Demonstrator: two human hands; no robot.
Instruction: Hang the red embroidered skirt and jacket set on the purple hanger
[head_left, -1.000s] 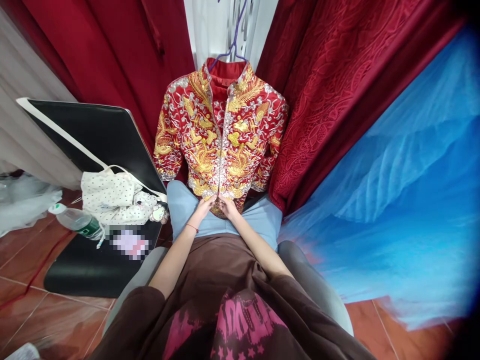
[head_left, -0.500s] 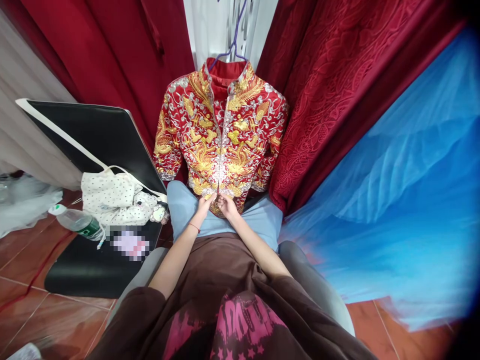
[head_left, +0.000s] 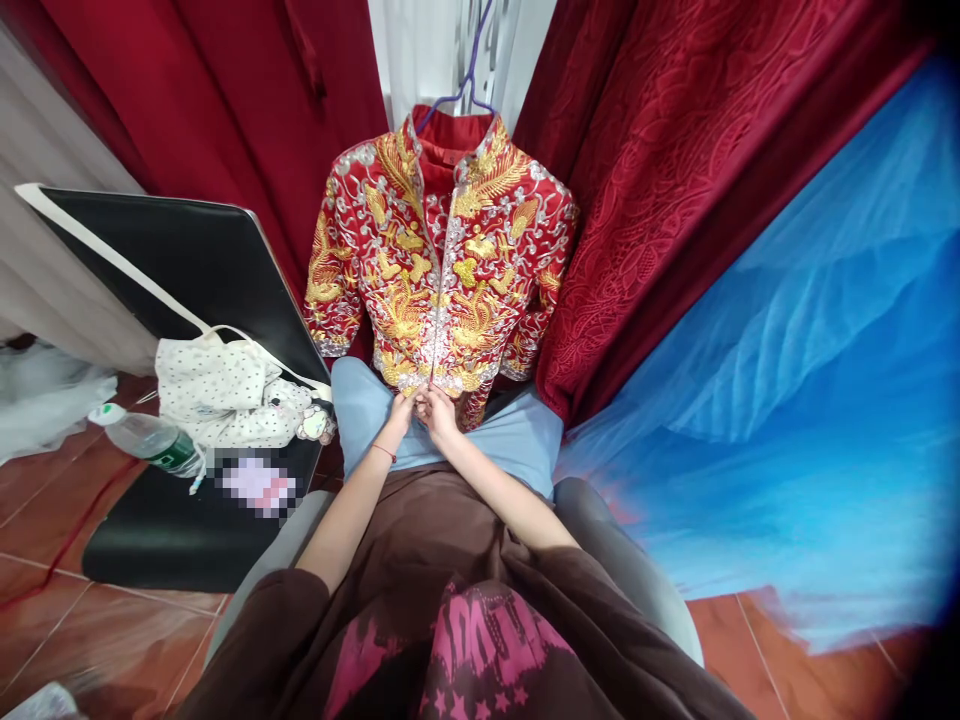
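Observation:
A red jacket (head_left: 480, 270) with gold and silver embroidery hangs in front of me from a purple hanger (head_left: 471, 82). Its front is joined down the middle, parting toward the collar, and its lower edge reaches my lap. My left hand (head_left: 402, 410) pinches the bottom hem just left of the centre line. Close beside it, my right hand (head_left: 438, 412) has its fingers curled at the hem's lower centre. Fingertips of both hands nearly meet, and anything small between them is too fine to make out.
To my left, a black chair (head_left: 165, 545) carries a white dotted bag (head_left: 217, 390), a plastic bottle (head_left: 150, 440) and a blurred-out item. Red curtains (head_left: 645, 200) hang on both sides of the jacket. Blue tulle fabric (head_left: 795, 420) spreads along the right.
My right hand has shifted left, closer to my left hand at the hem. The view has moved slightly; the jacket still hangs in place.

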